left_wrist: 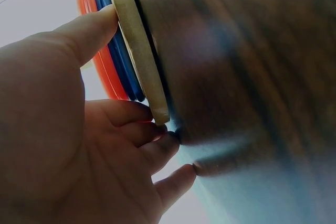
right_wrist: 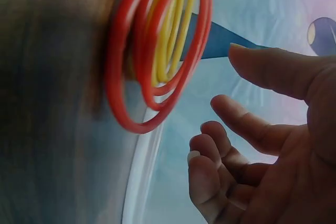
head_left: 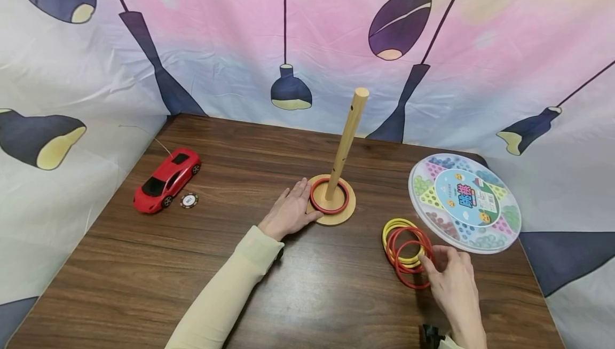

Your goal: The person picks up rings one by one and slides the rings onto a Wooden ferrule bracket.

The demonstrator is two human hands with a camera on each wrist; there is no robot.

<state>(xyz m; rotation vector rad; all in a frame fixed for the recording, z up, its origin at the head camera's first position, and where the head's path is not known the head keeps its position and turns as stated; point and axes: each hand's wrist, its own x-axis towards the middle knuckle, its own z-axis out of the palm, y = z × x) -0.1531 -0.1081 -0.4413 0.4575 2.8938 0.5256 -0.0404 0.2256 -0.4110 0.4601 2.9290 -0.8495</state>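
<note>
A wooden ring-toss stand has a tall pole (head_left: 349, 135) rising from a round base (head_left: 352, 202). Around the foot of the pole lie red rings (left_wrist: 107, 74), stacked against dark blue rings (left_wrist: 123, 64). My left hand (head_left: 288, 213) rests at the left edge of this base, its fingers extended and its thumb touching the rim. On the table to the right is a loose pile of red rings (right_wrist: 118, 93) over yellow rings (head_left: 397, 222). Beside that pile, my right hand (head_left: 454, 279) hovers with thumb and index finger apart, nothing between them.
A round Chinese checkers box (head_left: 466, 199) with a clear lid lies behind my right hand. Far left on the table (head_left: 230, 157) stands a red toy car (head_left: 168, 178) with a thin antenna, next to a poker chip (head_left: 189, 200). Printed fabric hangs behind the table.
</note>
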